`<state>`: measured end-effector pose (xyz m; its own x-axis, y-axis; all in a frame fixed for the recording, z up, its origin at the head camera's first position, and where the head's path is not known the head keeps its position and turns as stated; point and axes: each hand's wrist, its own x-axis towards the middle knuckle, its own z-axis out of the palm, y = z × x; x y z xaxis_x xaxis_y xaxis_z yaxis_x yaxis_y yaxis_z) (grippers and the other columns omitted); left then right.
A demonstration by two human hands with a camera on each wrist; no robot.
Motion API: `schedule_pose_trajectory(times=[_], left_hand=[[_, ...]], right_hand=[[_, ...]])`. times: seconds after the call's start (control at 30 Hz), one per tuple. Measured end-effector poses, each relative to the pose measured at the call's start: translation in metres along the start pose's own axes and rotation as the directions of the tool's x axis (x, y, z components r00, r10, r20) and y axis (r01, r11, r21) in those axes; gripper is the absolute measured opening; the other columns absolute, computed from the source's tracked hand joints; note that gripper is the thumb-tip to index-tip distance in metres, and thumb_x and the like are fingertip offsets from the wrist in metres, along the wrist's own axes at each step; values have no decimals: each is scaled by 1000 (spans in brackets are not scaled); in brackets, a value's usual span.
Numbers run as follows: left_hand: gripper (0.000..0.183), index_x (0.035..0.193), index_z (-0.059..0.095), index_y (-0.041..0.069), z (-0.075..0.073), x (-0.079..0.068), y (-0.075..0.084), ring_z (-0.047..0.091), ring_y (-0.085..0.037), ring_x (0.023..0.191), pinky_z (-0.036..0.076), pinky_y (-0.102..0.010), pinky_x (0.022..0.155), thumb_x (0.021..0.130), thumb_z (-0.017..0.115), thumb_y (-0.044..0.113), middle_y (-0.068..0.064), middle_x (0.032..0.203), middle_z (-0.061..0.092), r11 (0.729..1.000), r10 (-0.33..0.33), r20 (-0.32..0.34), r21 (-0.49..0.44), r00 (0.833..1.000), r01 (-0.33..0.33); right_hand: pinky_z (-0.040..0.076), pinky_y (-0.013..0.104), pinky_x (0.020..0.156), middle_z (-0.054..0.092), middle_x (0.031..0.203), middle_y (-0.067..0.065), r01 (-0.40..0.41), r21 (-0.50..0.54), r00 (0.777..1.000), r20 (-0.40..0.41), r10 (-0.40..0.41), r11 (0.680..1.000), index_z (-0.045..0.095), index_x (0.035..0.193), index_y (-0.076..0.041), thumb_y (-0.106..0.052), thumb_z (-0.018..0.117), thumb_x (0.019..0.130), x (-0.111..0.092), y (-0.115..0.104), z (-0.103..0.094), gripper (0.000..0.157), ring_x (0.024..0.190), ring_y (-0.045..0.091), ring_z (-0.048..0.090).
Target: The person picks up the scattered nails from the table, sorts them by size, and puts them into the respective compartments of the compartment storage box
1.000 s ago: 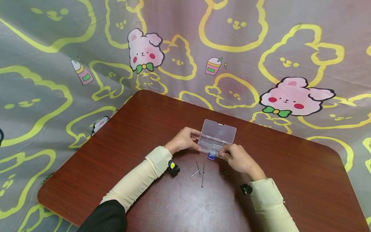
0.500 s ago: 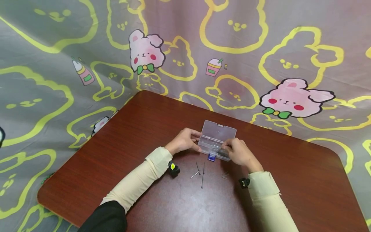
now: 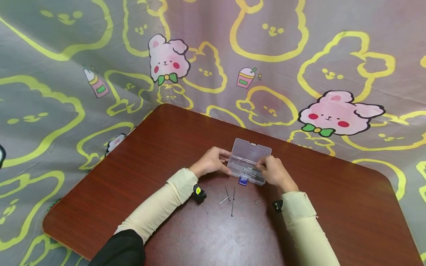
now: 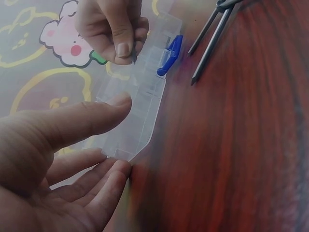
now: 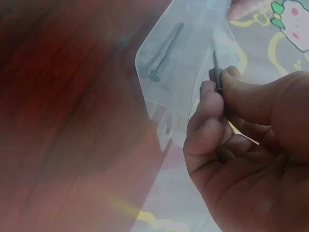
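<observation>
A clear plastic compartment box (image 3: 237,167) stands on the table with its lid (image 3: 251,150) raised behind it and a blue latch (image 3: 243,181) hanging at the front. My left hand (image 3: 210,161) holds the box's left end, thumb (image 4: 96,118) over the near side and fingertips at the corner. Above the compartments my right hand (image 3: 274,173) pinches a dark nail (image 5: 217,75) between thumb and index finger, its point sticking out. Another nail (image 5: 166,53), with a broad head, lies in the box's front compartment. Part of the box's right end is hidden behind my right hand.
Several long nails (image 3: 232,207) lie crossed on the brown table (image 3: 186,229) in front of the box. To their right lie a few small thin nails (image 3: 258,203). A cartoon-print curtain (image 3: 213,59) hangs behind the table's far edge.
My right hand has moved back from near the latch to over the rear compartments, uncovering the front right of the box. The left hand and box have stayed in place.
</observation>
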<state>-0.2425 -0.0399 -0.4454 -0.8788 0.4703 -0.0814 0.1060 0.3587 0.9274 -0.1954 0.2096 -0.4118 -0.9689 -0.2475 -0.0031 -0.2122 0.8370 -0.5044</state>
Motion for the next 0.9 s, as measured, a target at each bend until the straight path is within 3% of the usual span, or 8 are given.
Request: schedule_pose_trajectory(times=[0.17,0.37,0.6,0.9], left_hand=[[70,130,65,-2,1,-1,0,64,-25,110,53,-29,92,65,93,-2,-13,120,69,1000,-6,5,-5,1000,6],[71,130,65,-2,1,-1,-2,64,-25,110,53,-30,92,65,93,-3,-13,120,70,1000,-6,2,-7,1000,6],[70,129,66,0,0,-1,-2,64,-23,109,53,-30,91,65,93,-1,-11,119,70,1000,-13,1,7,1000,13],[70,130,66,0,-1,-1,0,63,-23,109,53,-29,90,66,93,0,-11,122,69,1000,-11,-1,18,1000,11]], right_hand=[[39,31,55,46,63,-1,-40,-22,998,40,40,999,68,76,-5,1,59,97,3,-3,2,24,60,16,45],[43,32,57,54,71,3,-57,-29,998,39,58,998,71,88,-2,-1,60,98,4,-5,4,15,66,19,50],[43,34,61,52,71,2,-1,-56,1000,3,1,998,68,85,-4,4,53,98,-1,-6,2,22,67,19,49],[45,34,60,59,76,5,24,-17,1000,20,-24,1000,71,95,1,-4,63,98,-11,-14,1,10,67,19,51]])
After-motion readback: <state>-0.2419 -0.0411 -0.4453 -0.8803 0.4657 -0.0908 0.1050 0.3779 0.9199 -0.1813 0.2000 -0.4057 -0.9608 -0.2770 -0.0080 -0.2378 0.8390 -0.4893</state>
